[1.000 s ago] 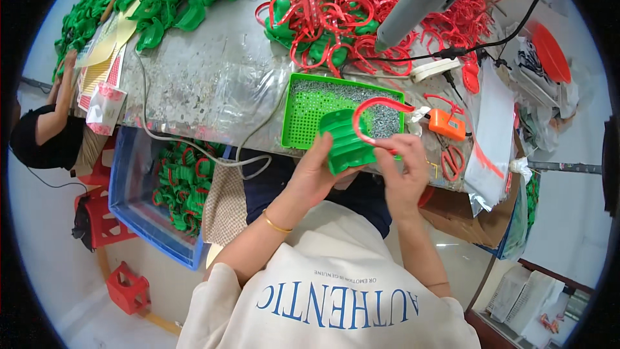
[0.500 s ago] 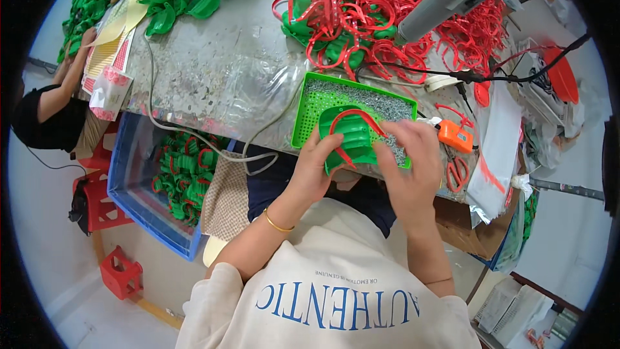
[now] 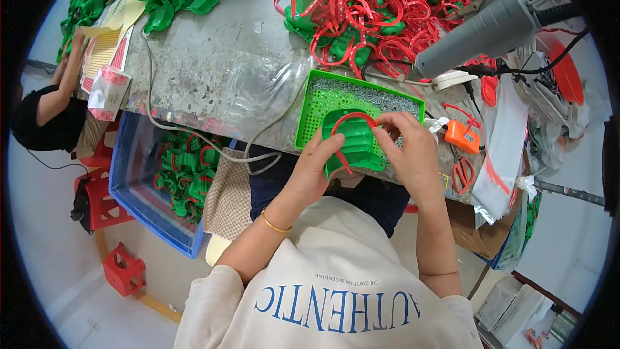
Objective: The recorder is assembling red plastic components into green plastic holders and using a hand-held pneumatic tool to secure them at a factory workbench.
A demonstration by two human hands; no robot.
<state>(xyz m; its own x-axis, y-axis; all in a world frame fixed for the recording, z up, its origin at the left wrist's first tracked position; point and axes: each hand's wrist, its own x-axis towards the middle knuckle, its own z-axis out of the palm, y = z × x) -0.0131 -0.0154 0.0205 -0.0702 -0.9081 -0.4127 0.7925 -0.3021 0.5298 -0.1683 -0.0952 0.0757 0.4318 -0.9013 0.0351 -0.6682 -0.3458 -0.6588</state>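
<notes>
Head view: green moulded plastic piece [image 3: 354,143] now drawn off green perforated plastic tray [image 3: 323,94] toward near counter [image 3: 219,64] edge, over lap; thin red plastic strap [image 3: 352,118] now arched along its top rim, so fitting looks under way. Left hand [image 3: 316,167] clenched on piece's lower left side. Right hand [image 3: 410,152] pinches strap end at piece's right edge, fingers curled.

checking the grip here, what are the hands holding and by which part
Both hold one green plastic piece with a red strap: left hand grips its lower left edge, right hand pinches the strap's end at the upper right.
</notes>
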